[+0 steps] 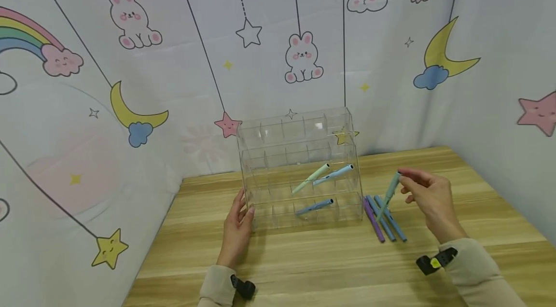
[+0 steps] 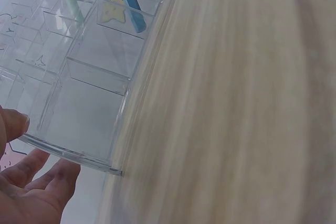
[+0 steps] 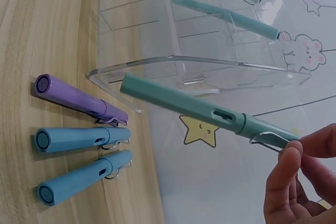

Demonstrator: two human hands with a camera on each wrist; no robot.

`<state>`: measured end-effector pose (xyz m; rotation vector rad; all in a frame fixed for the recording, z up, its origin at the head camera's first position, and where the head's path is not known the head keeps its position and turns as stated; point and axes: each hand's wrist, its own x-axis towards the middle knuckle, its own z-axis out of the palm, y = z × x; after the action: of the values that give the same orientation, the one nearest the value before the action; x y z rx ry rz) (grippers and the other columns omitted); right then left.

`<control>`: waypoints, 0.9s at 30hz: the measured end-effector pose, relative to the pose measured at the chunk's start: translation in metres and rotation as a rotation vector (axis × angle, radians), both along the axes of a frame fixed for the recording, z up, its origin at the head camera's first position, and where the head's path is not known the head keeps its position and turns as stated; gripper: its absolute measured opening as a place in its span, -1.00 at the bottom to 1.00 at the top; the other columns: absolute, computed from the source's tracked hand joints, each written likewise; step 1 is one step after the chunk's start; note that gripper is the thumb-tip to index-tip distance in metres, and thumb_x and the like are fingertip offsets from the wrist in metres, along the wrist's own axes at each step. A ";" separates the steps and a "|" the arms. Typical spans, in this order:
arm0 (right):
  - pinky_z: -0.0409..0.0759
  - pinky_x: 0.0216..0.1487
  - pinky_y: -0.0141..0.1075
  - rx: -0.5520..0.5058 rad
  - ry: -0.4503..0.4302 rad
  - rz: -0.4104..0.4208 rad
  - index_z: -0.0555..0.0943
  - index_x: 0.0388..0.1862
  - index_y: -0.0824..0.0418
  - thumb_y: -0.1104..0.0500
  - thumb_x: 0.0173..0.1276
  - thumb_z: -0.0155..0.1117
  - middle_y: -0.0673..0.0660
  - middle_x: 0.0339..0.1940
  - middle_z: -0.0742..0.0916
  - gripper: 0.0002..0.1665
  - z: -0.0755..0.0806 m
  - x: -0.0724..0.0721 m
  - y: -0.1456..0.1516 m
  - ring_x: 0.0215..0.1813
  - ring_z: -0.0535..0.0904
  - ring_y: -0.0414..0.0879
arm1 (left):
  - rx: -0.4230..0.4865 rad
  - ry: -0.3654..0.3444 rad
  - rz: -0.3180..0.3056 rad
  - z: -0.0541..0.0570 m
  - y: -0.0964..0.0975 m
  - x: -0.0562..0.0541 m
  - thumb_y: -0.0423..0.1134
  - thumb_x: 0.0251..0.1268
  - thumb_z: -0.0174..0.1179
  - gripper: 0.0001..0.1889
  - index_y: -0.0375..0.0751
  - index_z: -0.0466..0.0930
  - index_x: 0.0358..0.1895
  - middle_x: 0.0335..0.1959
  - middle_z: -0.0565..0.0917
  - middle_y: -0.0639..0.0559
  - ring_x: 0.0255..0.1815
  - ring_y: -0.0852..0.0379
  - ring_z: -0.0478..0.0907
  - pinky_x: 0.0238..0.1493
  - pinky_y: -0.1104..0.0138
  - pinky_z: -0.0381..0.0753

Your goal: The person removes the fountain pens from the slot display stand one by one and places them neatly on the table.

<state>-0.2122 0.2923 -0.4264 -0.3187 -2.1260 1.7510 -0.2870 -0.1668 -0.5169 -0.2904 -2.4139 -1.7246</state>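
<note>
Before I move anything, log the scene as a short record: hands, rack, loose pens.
Left hand: grips the clear rack at its left side
Right hand: pinches a sea-green pen by its cap end
In rack: dark blue pen lowest; pale green pen and light blue pen higher
On table, right of rack: purple pen, two blue pens

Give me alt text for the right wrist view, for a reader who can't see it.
A right hand pinches a green pen near its clip, beside a clear plastic organizer with more pens in it. At left, one purple pen and two blue pens lie side by side on a wood-grain table; a cartoon-print backdrop hangs behind.
</note>
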 end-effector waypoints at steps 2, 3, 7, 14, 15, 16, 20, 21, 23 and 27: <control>0.74 -0.41 -0.38 0.016 -0.005 -0.006 0.75 0.26 0.24 0.08 0.57 0.39 -0.33 -0.27 0.80 -0.60 0.000 0.000 0.000 -0.35 0.70 -0.32 | -0.002 0.004 0.001 0.001 0.000 0.000 -0.20 0.74 0.09 -0.31 0.26 0.08 0.76 0.64 0.39 -0.30 0.52 -0.33 0.54 0.46 -0.17 0.62; 0.74 -0.41 -0.38 0.023 -0.006 -0.009 0.74 0.27 0.25 0.08 0.58 0.39 -0.31 -0.26 0.81 -0.59 0.000 -0.001 0.000 -0.35 0.70 -0.32 | -0.003 0.006 0.001 0.001 0.000 -0.001 -0.21 0.74 0.09 -0.31 0.26 0.08 0.76 0.64 0.39 -0.30 0.52 -0.33 0.54 0.46 -0.17 0.62; 0.74 -0.42 -0.38 0.055 -0.010 -0.017 0.71 0.32 0.31 0.07 0.61 0.35 -0.33 -0.25 0.79 -0.54 -0.001 -0.004 0.002 -0.36 0.69 -0.33 | -0.006 0.011 0.004 0.000 0.000 -0.002 -0.21 0.74 0.09 -0.31 0.28 0.08 0.76 0.64 0.39 -0.32 0.52 -0.34 0.54 0.46 -0.18 0.62; 0.73 -0.43 -0.39 0.100 0.000 -0.012 0.65 0.37 0.39 0.08 0.65 0.28 -0.44 -0.28 0.74 -0.49 0.000 -0.004 0.003 -0.36 0.68 -0.34 | -0.017 0.020 0.002 0.000 0.000 -0.001 -0.20 0.74 0.09 -0.31 0.27 0.09 0.76 0.63 0.40 -0.33 0.50 -0.35 0.55 0.45 -0.17 0.63; 0.72 -0.44 -0.40 0.108 0.004 -0.007 0.65 0.38 0.40 0.08 0.65 0.27 -0.44 -0.27 0.73 -0.49 0.000 -0.004 0.004 -0.36 0.68 -0.34 | -0.019 0.021 0.001 0.000 0.000 -0.001 -0.20 0.74 0.09 -0.31 0.26 0.08 0.76 0.63 0.40 -0.33 0.50 -0.35 0.55 0.45 -0.17 0.63; 0.72 -0.44 -0.39 0.115 0.006 -0.003 0.64 0.38 0.40 0.08 0.66 0.26 -0.43 -0.27 0.73 -0.49 -0.001 -0.004 0.004 -0.36 0.67 -0.34 | -0.019 0.022 -0.001 0.000 -0.001 -0.001 -0.20 0.74 0.09 -0.31 0.26 0.09 0.76 0.62 0.40 -0.34 0.50 -0.36 0.55 0.45 -0.17 0.63; 0.71 -0.44 -0.39 0.132 -0.001 0.006 0.65 0.38 0.39 0.09 0.67 0.25 -0.39 -0.27 0.72 -0.50 -0.001 -0.005 0.006 -0.37 0.65 -0.32 | -0.020 0.025 -0.006 0.000 -0.001 -0.001 -0.19 0.74 0.09 -0.31 0.27 0.08 0.76 0.62 0.40 -0.35 0.50 -0.36 0.56 0.44 -0.17 0.64; 0.71 -0.44 -0.39 0.134 -0.006 0.006 0.65 0.38 0.38 0.09 0.67 0.25 -0.38 -0.28 0.72 -0.51 -0.001 -0.006 0.007 -0.38 0.65 -0.32 | -0.021 0.024 -0.007 0.000 -0.001 -0.001 -0.19 0.74 0.09 -0.31 0.27 0.08 0.76 0.62 0.40 -0.35 0.50 -0.37 0.56 0.44 -0.17 0.64; 0.71 -0.44 -0.39 0.140 -0.019 0.006 0.65 0.38 0.38 0.10 0.67 0.24 -0.38 -0.29 0.72 -0.51 -0.002 -0.006 0.007 -0.38 0.65 -0.31 | -0.022 0.021 -0.006 0.000 -0.001 -0.001 -0.19 0.74 0.09 -0.31 0.28 0.08 0.76 0.62 0.40 -0.35 0.50 -0.37 0.55 0.44 -0.18 0.64; 0.67 -0.45 -0.39 0.145 -0.040 0.015 0.63 0.40 0.39 0.11 0.68 0.23 -0.38 -0.30 0.72 -0.51 -0.003 -0.008 0.009 -0.39 0.62 -0.31 | -0.023 0.016 -0.001 -0.001 -0.001 -0.001 -0.19 0.74 0.09 -0.31 0.29 0.08 0.76 0.63 0.39 -0.34 0.50 -0.37 0.54 0.44 -0.18 0.63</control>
<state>-0.2205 0.3009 -0.4292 -0.3013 -2.2738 1.5998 -0.2881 -0.1680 -0.5176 -0.3077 -2.4246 -1.6893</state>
